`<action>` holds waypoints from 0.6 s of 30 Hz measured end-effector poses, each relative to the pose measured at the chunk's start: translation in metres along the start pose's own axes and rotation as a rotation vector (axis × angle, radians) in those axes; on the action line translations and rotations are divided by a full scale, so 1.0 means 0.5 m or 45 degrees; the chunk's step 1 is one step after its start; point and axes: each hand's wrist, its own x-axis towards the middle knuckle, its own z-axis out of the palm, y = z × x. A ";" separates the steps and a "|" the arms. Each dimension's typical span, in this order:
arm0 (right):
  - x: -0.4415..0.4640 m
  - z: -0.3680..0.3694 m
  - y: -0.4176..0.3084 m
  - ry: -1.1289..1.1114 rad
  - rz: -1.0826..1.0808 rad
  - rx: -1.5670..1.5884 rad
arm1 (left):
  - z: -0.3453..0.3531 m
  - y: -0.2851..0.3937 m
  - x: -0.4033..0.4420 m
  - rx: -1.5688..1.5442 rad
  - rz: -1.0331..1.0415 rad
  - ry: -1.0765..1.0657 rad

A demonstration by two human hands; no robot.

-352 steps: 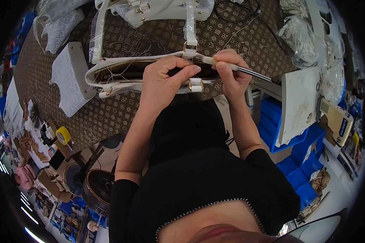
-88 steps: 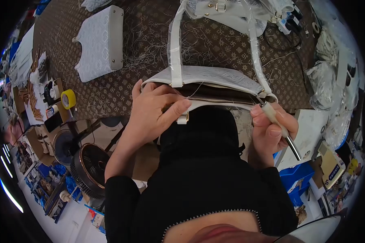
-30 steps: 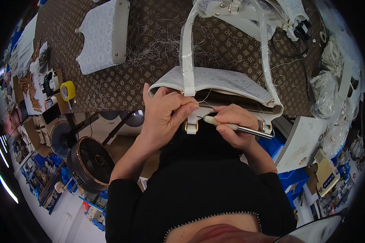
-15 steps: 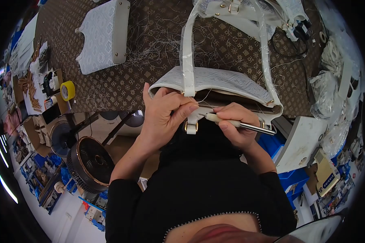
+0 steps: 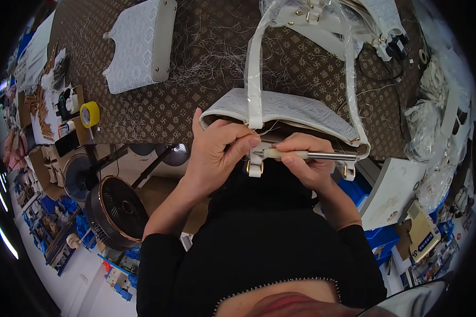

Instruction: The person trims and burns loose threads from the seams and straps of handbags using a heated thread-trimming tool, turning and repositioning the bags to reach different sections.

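A white patterned handbag (image 5: 296, 108) lies with its zippered opening facing me. Its plastic-wrapped handles (image 5: 255, 74) reach across the cloth. My left hand (image 5: 214, 153) is closed on the bag's rim, thumb and forefinger pinched beside the front strap tab, where loose thread (image 5: 269, 129) shows. In my right hand (image 5: 312, 168) is an awl (image 5: 330, 156) with a pale grip and a metal shaft, held nearly level. Its point meets the tab just by my left thumb; whether it pierces the material I cannot tell. Below hangs a gold buckle (image 5: 255, 168).
A second white bag body (image 5: 135, 50) lies at the left of the brown patterned cloth (image 5: 206, 31), among thread scraps. More white bag parts (image 5: 322, 29) are at the back. Yellow tape (image 5: 90, 114) sits at the left edge, with fans (image 5: 122, 208) below it.
The awl has swung to a more level angle, and its point has moved left against the tab. My left hand keeps its pinch. The whole view has shifted slightly.
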 end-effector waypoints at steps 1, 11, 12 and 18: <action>0.000 -0.001 0.000 0.001 0.004 -0.001 | 0.000 0.001 0.000 0.002 -0.001 0.003; -0.003 -0.002 0.005 -0.002 0.006 -0.023 | 0.002 0.000 0.002 0.026 0.016 0.005; -0.003 -0.002 0.005 -0.001 0.008 -0.023 | 0.002 -0.002 0.002 0.030 0.021 0.003; -0.003 -0.001 0.006 -0.011 0.016 -0.003 | 0.002 -0.003 0.001 0.038 0.016 -0.010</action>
